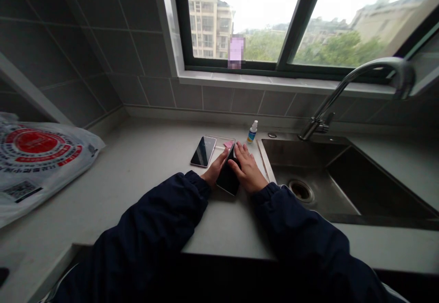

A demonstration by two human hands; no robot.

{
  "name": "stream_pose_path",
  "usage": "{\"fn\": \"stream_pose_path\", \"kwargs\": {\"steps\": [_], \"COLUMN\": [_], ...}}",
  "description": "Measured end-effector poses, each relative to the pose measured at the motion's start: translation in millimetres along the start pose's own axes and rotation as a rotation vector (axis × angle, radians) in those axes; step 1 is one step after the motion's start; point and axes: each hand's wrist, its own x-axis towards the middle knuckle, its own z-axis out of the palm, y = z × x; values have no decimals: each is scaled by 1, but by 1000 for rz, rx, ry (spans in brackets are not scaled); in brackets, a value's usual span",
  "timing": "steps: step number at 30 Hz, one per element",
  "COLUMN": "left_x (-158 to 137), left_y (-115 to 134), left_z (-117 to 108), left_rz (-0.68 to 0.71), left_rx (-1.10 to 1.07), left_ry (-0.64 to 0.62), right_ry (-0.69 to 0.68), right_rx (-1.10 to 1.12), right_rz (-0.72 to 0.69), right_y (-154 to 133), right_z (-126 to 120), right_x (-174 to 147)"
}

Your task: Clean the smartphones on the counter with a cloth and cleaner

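"Where's the glossy black rectangular phone [228, 179]?"
"Tilted over the smooth white bench [154, 147], between its front and back edges: left hand [214, 169] grasping it, right hand [251, 169] flat-fingered against it."

The left arm [151, 225] and right arm [302, 229], both covered by dark sleeves [185, 193], are extended over the worktop's [228, 236] front edge and angled inward. The left hand [214, 169] is curled, its fingers mostly hidden. The right hand [250, 169] is held opposite, fingers [243, 151] nearly straight, thumb [234, 168] stretched leftward.
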Motion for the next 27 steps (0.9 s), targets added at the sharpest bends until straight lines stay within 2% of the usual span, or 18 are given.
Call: {"fn": "stream_pose_path", "kwargs": {"steps": [4,10,14,18,22,25,27], "left_x": [-4,-6,-3,1,0,-3,-5], "left_y": [1,6,7,4,3,4,4], "left_z": [3,8,5,-4,-5,4,11], "left_rz": [-3,-14,-47,-38,-44,-46,-34], "left_rx": [13,-28,-10,30,10,-37,-43], "left_ry": [20,133,207,222,157,63,53], "right_ry": [-23,-126,-132,-131,-37,17,31], "right_rx": [-33,-4,59,68,-9,-18,-4], "right_rz": [14,-113,-181,-231,-118,-10,21], "right_y": [0,-5,-8,-11,-7,-2,2], "right_z": [0,2,2,1,0,-1,-2], "right_x": [-1,-5,-6,-8,-7,-4,-2]}}
